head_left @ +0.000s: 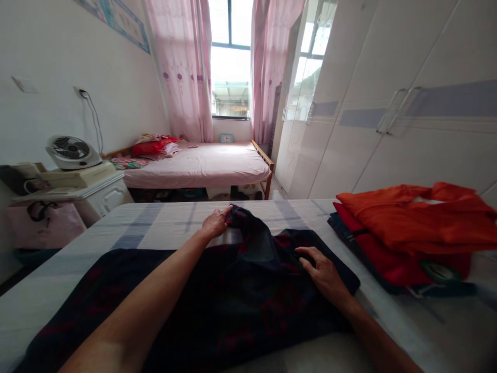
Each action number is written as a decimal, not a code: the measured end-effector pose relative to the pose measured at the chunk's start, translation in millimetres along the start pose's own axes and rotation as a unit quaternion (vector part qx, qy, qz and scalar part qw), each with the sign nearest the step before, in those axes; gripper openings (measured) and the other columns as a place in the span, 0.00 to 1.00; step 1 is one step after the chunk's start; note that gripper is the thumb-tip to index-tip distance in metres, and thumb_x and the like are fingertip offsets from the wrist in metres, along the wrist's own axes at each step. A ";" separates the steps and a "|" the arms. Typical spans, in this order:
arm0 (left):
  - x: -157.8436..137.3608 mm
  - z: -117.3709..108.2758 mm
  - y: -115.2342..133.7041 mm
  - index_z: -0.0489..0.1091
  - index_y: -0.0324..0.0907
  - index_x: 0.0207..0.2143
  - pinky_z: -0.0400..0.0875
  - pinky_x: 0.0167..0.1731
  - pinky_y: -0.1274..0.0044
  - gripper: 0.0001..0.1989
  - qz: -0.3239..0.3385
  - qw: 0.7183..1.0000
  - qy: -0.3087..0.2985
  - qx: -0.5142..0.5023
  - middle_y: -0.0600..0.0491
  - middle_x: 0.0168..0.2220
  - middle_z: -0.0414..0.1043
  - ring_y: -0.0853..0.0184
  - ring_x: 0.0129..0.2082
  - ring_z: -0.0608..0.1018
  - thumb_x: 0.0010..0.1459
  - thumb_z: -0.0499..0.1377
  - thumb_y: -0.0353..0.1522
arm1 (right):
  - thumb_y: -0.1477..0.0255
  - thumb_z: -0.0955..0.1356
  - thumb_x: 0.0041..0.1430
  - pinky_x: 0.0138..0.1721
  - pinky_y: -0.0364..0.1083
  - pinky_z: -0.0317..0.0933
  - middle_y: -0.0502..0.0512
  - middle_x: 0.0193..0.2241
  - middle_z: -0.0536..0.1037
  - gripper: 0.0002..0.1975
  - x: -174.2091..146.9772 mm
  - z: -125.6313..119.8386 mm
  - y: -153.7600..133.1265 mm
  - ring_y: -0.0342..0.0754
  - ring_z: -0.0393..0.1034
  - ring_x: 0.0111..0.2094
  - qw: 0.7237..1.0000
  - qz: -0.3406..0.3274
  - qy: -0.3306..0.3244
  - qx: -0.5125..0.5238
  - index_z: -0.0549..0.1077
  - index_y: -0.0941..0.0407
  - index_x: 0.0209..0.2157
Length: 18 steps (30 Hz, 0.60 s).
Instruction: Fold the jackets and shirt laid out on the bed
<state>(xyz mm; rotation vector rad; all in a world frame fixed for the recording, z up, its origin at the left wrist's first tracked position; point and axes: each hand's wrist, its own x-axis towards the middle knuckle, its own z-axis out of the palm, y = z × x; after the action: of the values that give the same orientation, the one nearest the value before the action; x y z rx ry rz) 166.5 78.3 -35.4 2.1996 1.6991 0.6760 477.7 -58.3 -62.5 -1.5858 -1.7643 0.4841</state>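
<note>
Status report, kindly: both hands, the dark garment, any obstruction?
Left hand holding dark garment by far end; right hand on it, grip unclear. Garment partly bunched. Folded clothes right, not touching.

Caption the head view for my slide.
Left hand and right hand on a dark garment, folded clothes stacked beside it.

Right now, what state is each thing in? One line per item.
Dark garment: spread out, bunched at far side
Left hand: pinching its far end
Right hand: fingers curled at garment, grip unclear
Orange garment: folded, atop stack
Red garment: folded, under orange
Curtains: parted
Wardrobe doors: closed
Pink bag: upright
Fan: can't tell if running
</note>
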 end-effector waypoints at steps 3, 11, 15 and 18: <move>-0.7 1.9 6.7 0.70 0.35 0.42 0.72 0.40 0.72 0.16 0.033 0.999 0.033 0.019 0.52 0.41 0.70 0.68 0.38 0.76 0.63 0.50 0.38 | 0.69 0.61 0.56 0.50 0.51 0.59 0.55 0.43 0.75 0.14 -0.6 3.2 1.9 0.51 0.68 0.47 1.000 -0.014 0.002 0.000 0.72 0.54 0.42; -38.8 -70.9 34.0 0.70 0.34 0.41 0.71 0.37 0.79 0.21 0.109 0.963 0.245 -0.012 0.52 0.41 0.66 0.70 0.38 0.75 0.63 0.42 0.38 | 0.70 0.60 0.55 0.45 0.50 0.62 0.53 0.36 0.75 0.10 1.4 5.5 5.5 0.50 0.70 0.41 1.000 -0.003 0.028 -0.002 0.72 0.53 0.34; -128.7 -113.8 27.7 0.70 0.47 0.39 0.75 0.39 0.74 0.08 0.124 0.912 0.390 -0.024 0.54 0.46 0.67 0.65 0.44 0.74 0.57 0.55 0.35 | 0.69 0.61 0.55 0.42 0.49 0.62 0.52 0.34 0.75 0.09 2.9 5.1 5.4 0.51 0.71 0.39 0.999 0.012 0.041 0.005 0.71 0.52 0.33; -213.8 -110.0 0.9 0.62 0.73 0.50 0.76 0.41 0.64 0.23 0.104 0.954 0.281 0.019 0.65 0.54 0.64 0.60 0.47 0.74 0.55 0.53 0.34 | 0.68 0.60 0.55 0.42 0.50 0.63 0.52 0.34 0.76 0.10 3.7 4.9 5.1 0.51 0.71 0.39 0.999 0.019 0.039 0.001 0.71 0.52 0.34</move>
<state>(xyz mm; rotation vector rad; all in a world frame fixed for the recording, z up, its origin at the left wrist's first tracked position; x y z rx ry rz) 67.4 -134.2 17.7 2.3843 1.7301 1.4479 477.8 -53.0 -68.4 -1.6170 -1.6782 0.4357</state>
